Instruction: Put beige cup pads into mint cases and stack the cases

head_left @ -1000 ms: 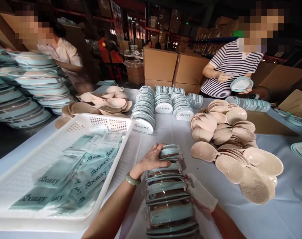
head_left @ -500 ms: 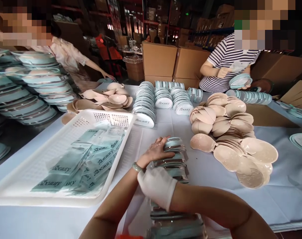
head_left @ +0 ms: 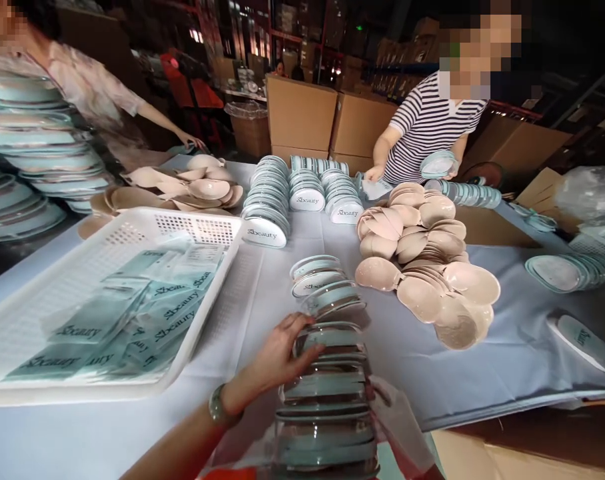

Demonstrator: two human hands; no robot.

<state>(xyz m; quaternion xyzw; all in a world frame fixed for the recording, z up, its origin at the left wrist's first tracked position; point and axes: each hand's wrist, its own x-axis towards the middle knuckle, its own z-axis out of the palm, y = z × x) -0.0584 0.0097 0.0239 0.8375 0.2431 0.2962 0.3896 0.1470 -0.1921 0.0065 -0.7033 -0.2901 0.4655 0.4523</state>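
A long row of clear, teal-edged half-round cases (head_left: 327,385) stands on edge, running from in front of me toward the table's middle. My left hand (head_left: 282,353), bare with a bracelet at the wrist, rests on the left side of the row, thumb and fingers apart. Against the row's right side is my right hand (head_left: 393,405) in a white glove, fingers laid along the cases and partly hidden. Beyond my left fingers, a few cases (head_left: 316,275) lean at the row's far end, one with printed lettering.
A white perforated basket (head_left: 167,385) of teal printed packets stands left. Beige bra cups (head_left: 422,297) are heaped at right, more (head_left: 207,189) behind the basket. Further case rows (head_left: 266,203) stand at the back. Two people (head_left: 427,127) (head_left: 90,87) work across the table.
My right hand has moved from across the row, near my left wrist, to its right side. My left hand is nearer me. Cases at the row's far end now show uncovered.
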